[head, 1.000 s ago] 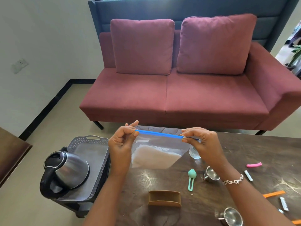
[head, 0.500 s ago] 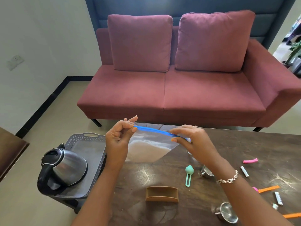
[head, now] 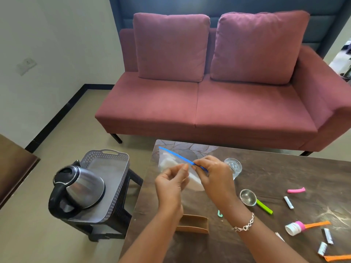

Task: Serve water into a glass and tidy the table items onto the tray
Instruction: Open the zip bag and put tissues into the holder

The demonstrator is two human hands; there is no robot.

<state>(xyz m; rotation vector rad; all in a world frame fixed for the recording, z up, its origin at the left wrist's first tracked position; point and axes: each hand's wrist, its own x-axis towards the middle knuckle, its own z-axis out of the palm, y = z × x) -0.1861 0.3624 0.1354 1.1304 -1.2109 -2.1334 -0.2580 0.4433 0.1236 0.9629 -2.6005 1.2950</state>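
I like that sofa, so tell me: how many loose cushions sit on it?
2. The left cushion stands on the left seat of the sofa, the right cushion beside it on the right seat, both leaning back. None looks hidden.

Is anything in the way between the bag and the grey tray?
Nothing visible is. The clear plastic zip bag with a blue seal, pinched by the left hand and right hand, hangs just right of the grey perforated tray. The steel kettle fills only the tray's near part.
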